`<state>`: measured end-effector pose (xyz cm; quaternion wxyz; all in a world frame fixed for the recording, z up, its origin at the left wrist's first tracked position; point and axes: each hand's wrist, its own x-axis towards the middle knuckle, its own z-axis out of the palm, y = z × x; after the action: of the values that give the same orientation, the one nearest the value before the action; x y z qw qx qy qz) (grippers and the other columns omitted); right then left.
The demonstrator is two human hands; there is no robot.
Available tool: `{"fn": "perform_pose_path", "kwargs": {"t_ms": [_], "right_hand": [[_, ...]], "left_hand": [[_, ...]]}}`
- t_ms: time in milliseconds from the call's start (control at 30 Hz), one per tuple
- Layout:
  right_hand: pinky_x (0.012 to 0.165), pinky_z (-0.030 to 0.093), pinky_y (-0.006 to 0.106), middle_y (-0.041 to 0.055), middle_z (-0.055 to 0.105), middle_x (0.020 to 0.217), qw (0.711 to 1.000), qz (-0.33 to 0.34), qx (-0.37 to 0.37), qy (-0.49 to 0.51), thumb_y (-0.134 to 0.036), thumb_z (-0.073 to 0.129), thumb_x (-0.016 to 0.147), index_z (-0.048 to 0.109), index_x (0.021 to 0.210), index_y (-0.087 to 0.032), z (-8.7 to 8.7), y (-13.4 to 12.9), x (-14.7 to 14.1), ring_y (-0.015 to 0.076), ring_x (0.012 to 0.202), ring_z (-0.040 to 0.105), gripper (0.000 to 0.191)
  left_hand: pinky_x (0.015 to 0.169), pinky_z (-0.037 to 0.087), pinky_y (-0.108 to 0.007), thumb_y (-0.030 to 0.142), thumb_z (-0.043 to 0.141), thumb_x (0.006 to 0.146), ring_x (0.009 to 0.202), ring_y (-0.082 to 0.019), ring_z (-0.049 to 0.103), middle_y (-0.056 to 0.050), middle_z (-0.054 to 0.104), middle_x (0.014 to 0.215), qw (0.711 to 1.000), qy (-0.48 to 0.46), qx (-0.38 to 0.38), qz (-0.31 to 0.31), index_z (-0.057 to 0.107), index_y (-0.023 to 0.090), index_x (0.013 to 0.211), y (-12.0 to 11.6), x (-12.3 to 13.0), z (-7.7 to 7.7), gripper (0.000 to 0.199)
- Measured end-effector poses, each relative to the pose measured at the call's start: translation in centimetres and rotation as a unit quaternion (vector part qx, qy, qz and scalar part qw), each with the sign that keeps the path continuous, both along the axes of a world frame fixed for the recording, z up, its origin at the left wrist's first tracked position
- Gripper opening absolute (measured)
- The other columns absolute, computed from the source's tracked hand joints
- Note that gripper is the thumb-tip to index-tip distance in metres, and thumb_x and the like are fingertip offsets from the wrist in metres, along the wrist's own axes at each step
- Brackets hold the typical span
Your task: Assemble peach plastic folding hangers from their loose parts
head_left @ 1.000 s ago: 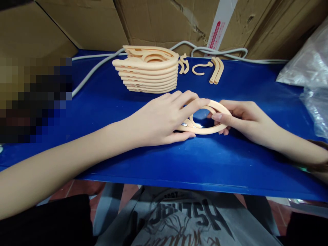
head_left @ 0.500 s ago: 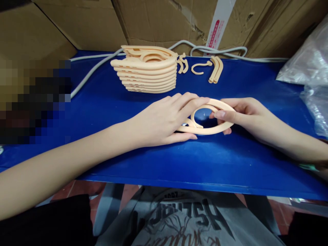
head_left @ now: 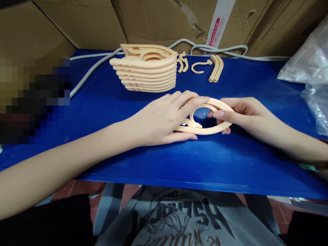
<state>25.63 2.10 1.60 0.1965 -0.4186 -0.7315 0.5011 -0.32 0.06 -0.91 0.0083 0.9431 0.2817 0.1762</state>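
Observation:
A peach-coloured plastic folding clothes hanger (head_left: 217,130) is held between both hands just above or on the blue table. My left hand (head_left: 164,119) wraps over its left part from above, fingers along the far edge and thumb at the near side, hiding that end. At the right end, my right hand (head_left: 237,112) pinches the rounded rim, with the thumb on top and fingers beneath. Behind the hands stands a stack of similar folded hangers (head_left: 148,73). A loose hook (head_left: 197,68) and two curved arm pieces (head_left: 216,69) lie right of the stack.
Small curved parts (head_left: 182,62) lie against the stack's right side. A grey cable (head_left: 89,73) runs along the back, before cardboard boxes (head_left: 159,24). Clear plastic bags (head_left: 304,58) sit at the right. The blue table's (head_left: 164,167) front edge is near my body.

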Motion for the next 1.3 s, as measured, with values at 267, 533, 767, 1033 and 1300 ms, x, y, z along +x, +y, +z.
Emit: {"fn": "perform_pose_path", "kwargs": {"t_ms": [267,533,767,1033,1300], "right_hand": [[0.056,0.041,0.029,-0.001,0.063,0.071,1.0,0.004,0.008,0.003,-0.054,0.072,0.091,0.07,0.087,-0.021,-0.19,0.1,0.08,0.0129,0.061,0.057,0.033],[0.054,0.039,0.028,-0.0018,0.061,0.065,1.0,0.013,0.019,-0.006,-0.055,0.071,0.093,0.067,0.08,-0.022,0.02,0.05,-0.11,0.0117,0.058,0.053,0.036],[0.056,0.04,0.029,-0.0011,0.062,0.068,1.0,0.016,0.016,0.003,-0.056,0.072,0.092,0.069,0.083,-0.022,-0.16,0.15,0.14,0.0129,0.061,0.055,0.036],[0.056,0.04,0.027,-0.0013,0.062,0.066,0.999,0.019,0.03,-0.007,-0.058,0.07,0.094,0.067,0.079,-0.021,-0.26,0.13,0.22,0.0121,0.06,0.054,0.04],[0.052,0.033,0.027,-0.0024,0.058,0.063,0.999,0.018,0.047,-0.014,-0.059,0.071,0.092,0.063,0.074,-0.022,0.12,-0.21,-0.09,0.0116,0.057,0.049,0.042]], "left_hand": [[0.109,0.053,-0.049,0.044,0.068,0.1,0.139,-0.037,0.058,-0.021,0.057,0.151,1.0,-0.008,0.01,0.007,0.039,0.013,0.156,-0.15,-0.04,-0.08,0.07],[0.108,0.053,-0.05,0.043,0.066,0.101,0.137,-0.036,0.058,-0.021,0.056,0.152,1.0,-0.004,0.002,0.01,0.038,0.014,0.157,-0.2,-0.01,0.16,0.069],[0.104,0.054,-0.045,0.042,0.07,0.099,0.132,-0.034,0.061,-0.019,0.057,0.151,1.0,0.01,0.01,0.018,0.038,0.013,0.156,-0.42,0.16,0.39,0.07],[0.105,0.052,-0.045,0.04,0.065,0.102,0.132,-0.034,0.06,-0.019,0.057,0.151,1.0,0.013,0.006,0.019,0.039,0.011,0.156,-0.44,0.21,0.41,0.066],[0.105,0.052,-0.043,0.038,0.064,0.101,0.132,-0.033,0.061,-0.019,0.057,0.151,1.0,0.005,-0.013,0.015,0.039,0.014,0.156,-0.43,0.17,0.51,0.065]]}}
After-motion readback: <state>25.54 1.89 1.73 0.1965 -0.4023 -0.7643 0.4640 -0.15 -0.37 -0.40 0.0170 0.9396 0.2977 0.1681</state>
